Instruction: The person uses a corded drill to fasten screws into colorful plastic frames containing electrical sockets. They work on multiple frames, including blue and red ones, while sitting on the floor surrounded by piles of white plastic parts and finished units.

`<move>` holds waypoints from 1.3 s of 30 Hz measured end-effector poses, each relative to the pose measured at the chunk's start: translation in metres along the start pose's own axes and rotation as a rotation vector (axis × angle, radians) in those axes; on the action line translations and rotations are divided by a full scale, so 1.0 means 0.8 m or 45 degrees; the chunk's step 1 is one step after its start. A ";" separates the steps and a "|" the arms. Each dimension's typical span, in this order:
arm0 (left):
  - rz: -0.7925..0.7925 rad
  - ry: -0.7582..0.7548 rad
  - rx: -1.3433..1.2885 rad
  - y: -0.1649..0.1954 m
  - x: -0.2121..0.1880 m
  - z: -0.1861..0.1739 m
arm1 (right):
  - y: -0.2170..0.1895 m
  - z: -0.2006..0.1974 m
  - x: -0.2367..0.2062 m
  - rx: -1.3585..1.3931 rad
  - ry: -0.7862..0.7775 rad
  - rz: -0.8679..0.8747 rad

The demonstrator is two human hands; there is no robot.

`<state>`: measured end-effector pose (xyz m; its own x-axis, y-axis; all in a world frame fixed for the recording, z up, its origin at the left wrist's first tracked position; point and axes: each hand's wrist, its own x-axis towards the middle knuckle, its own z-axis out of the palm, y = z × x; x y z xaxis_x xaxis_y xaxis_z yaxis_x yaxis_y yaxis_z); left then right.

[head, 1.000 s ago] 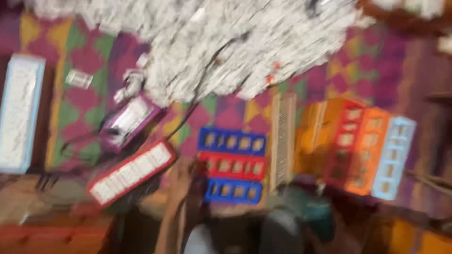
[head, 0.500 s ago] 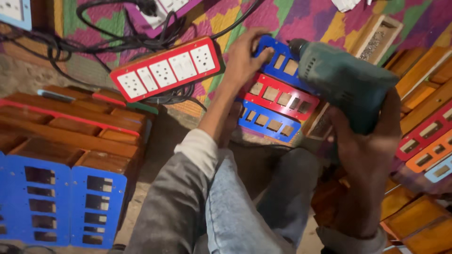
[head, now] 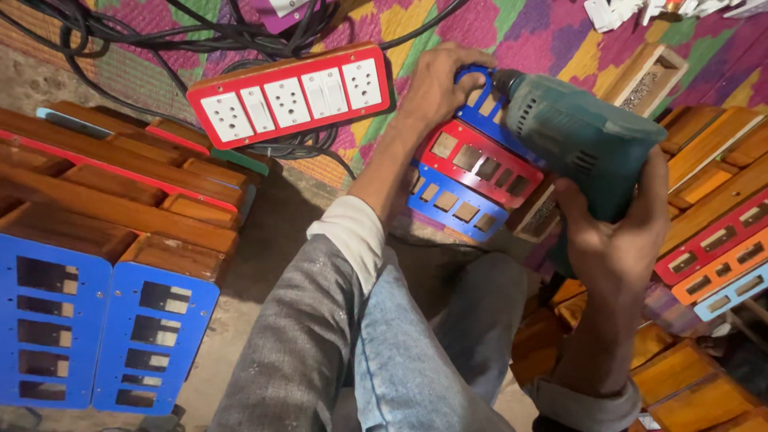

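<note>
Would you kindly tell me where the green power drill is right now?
In the head view, right of centre, the green power drill is held in the right hand, its tip at the blue plate under the left hand.
</note>
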<state>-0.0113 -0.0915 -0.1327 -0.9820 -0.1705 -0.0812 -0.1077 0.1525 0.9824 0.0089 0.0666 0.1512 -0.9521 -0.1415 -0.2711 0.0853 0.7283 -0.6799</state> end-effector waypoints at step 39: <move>0.108 0.013 0.264 -0.016 0.003 0.008 | -0.011 -0.006 0.038 -0.527 -0.101 -0.049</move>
<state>-0.0132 -0.0878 -0.1467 -0.9874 -0.1579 0.0029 -0.0554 0.3635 0.9300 -0.0218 0.0590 0.1521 -0.9254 -0.2132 -0.3132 -0.0905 0.9271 -0.3636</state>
